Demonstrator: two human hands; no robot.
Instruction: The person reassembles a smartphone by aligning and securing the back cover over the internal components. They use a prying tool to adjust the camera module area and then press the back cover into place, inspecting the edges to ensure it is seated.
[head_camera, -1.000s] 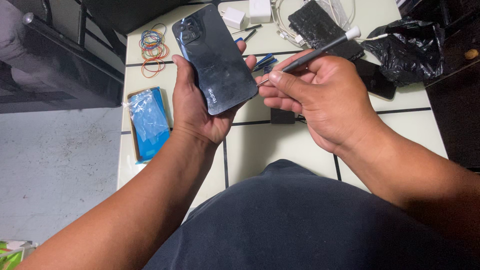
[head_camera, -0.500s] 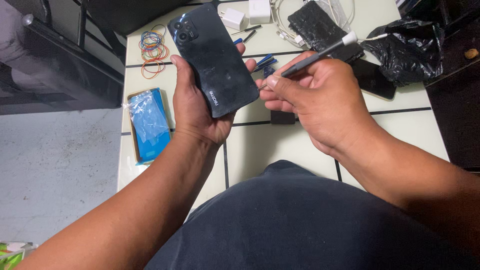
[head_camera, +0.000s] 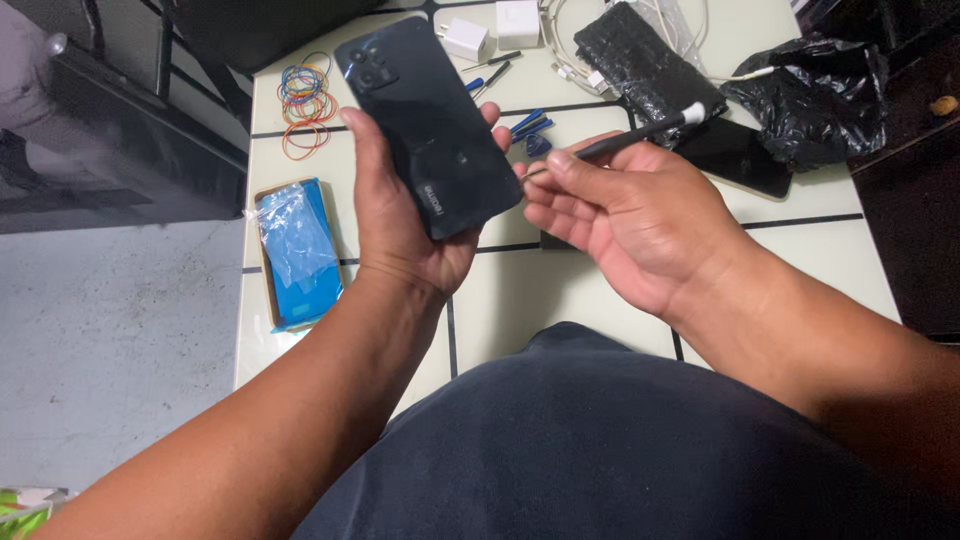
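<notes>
Phone amid bands, chargers

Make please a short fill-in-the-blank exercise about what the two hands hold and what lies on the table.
1. The left hand holds a dark phone with its ____ side facing the camera.
2. The right hand holds a thin dark tool whose far end is ____ in colour.
3. The coloured rubber bands lie on the tiled table to the ____ of the phone in the picture.

Missing words: back; white; left
</notes>
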